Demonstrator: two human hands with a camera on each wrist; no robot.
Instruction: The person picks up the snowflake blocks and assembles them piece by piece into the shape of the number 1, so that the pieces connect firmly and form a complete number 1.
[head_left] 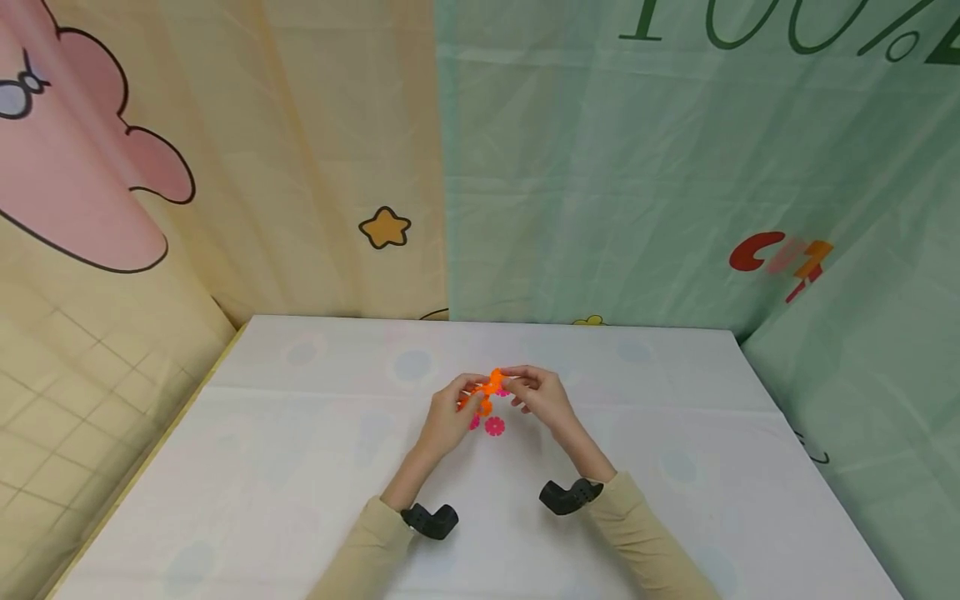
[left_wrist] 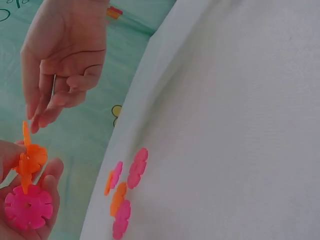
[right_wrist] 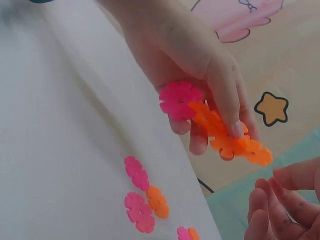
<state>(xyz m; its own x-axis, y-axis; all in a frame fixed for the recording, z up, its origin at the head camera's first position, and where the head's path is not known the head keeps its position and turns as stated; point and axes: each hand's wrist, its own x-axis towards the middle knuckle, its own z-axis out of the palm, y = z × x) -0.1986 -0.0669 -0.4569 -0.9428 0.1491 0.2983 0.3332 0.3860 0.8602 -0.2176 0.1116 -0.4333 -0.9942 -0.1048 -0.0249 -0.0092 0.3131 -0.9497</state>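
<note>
Scalloped discs (right_wrist: 214,124), left hand (right_wrist: 200,70) pinching, creased cloth (right_wrist: 60,150)

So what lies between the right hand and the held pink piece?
Orange flower pieces, gripped by the left hand; the right wrist view shows this.

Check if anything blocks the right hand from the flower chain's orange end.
Nothing visible: the right wrist view shows just a small gap between right hand and orange end piece; the left hand grips farther back.
</note>
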